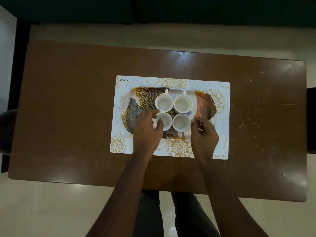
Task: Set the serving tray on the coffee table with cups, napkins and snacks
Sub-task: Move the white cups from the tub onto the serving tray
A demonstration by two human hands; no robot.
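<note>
Tray [135, 105] rests on placemat [123, 82] atop table [68, 108]; L hand [147, 129] grip curls round near-left cup [166, 121], R hand [204, 134] grip seemingly pinches rim of near-right cup [181, 122].

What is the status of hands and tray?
Left hand grips near-left cup. Right hand at near-right cup, grip unclear. Far cups set; all on tray, nothing blocking.
</note>
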